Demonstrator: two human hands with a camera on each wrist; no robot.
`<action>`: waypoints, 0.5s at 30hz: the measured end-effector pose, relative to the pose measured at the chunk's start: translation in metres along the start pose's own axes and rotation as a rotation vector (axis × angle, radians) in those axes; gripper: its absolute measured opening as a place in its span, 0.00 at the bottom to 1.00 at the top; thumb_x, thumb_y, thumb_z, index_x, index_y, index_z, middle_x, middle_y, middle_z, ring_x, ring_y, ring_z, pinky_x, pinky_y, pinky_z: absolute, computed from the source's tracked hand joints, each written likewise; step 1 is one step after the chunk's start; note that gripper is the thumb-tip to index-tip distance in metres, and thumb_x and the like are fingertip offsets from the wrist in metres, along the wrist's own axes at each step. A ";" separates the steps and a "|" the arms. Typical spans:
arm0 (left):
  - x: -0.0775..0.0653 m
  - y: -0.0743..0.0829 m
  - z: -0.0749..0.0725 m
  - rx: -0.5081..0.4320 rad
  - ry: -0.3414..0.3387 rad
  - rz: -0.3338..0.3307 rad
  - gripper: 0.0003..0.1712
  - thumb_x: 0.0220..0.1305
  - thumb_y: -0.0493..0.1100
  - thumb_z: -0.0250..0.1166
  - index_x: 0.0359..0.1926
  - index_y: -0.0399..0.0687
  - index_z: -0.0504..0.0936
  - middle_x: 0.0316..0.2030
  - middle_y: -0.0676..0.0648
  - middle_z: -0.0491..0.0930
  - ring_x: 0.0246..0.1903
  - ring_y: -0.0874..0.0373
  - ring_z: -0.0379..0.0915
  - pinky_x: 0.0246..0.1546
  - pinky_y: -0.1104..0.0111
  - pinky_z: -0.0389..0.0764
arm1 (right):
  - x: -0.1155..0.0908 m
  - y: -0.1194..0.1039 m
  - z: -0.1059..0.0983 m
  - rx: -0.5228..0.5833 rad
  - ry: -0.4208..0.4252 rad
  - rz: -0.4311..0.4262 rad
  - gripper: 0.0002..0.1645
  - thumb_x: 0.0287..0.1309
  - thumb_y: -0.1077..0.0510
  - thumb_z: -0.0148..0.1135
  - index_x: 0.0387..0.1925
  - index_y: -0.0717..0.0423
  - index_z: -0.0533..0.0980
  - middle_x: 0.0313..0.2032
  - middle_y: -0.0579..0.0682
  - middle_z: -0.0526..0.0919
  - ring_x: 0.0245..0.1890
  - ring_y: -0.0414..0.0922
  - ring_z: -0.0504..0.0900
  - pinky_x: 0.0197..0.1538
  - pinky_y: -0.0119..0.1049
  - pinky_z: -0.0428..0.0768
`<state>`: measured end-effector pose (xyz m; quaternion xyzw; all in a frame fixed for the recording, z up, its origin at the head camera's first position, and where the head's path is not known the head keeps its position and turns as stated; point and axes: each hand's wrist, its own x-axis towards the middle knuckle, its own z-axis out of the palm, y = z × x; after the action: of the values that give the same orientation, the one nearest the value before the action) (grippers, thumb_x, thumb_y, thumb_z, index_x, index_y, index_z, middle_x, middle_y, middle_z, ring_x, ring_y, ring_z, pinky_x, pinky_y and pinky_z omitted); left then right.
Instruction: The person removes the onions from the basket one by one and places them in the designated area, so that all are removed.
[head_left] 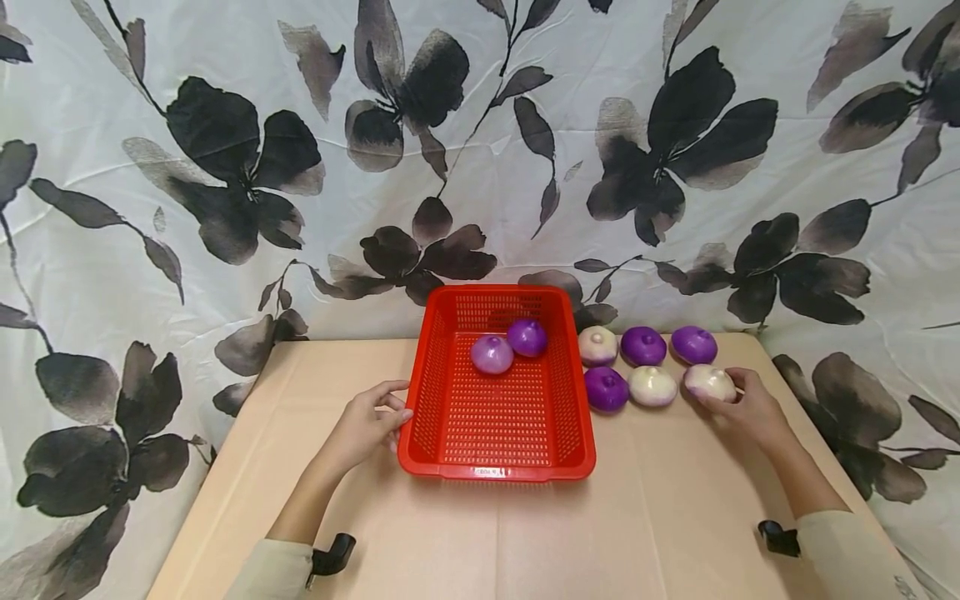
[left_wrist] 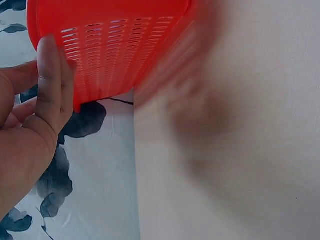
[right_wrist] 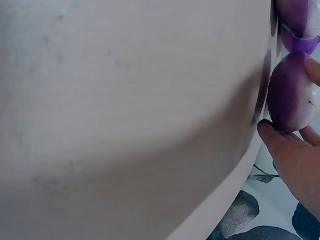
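A red plastic basket with slotted walls stands mid-table, holding a pale purple onion and a deep purple onion near its back. My left hand holds its left rim; in the left wrist view, fingers lie against the basket's outer wall. On the right, my right hand grips a white-and-purple onion at the front right of the group. In the right wrist view, this onion shows a purple side between thumb and fingers, partly cut off by the frame edge.
More onions sit close together right of the basket: a whitish one, purple ones and a white one. A pale table lies under everything. Behind it hangs a floral cloth.
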<state>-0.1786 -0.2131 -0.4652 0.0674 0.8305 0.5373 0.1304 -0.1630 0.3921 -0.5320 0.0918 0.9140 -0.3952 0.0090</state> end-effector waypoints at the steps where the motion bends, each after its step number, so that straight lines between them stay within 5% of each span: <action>1: 0.000 0.000 0.000 -0.001 0.000 0.000 0.31 0.68 0.32 0.67 0.71 0.36 0.70 0.40 0.37 0.81 0.20 0.55 0.78 0.25 0.50 0.88 | 0.000 0.000 0.000 0.001 -0.006 -0.002 0.54 0.67 0.46 0.68 0.71 0.79 0.50 0.67 0.80 0.61 0.65 0.75 0.65 0.64 0.70 0.69; 15: 0.000 0.000 0.000 -0.014 0.000 -0.002 0.32 0.68 0.32 0.68 0.71 0.36 0.70 0.40 0.37 0.81 0.21 0.55 0.78 0.23 0.57 0.88 | 0.001 0.000 0.000 -0.019 -0.055 0.017 0.55 0.70 0.45 0.65 0.73 0.80 0.47 0.69 0.83 0.57 0.68 0.77 0.61 0.68 0.73 0.65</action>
<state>-0.1784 -0.2130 -0.4653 0.0658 0.8269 0.5429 0.1311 -0.1637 0.3918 -0.5320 0.0888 0.9162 -0.3888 0.0383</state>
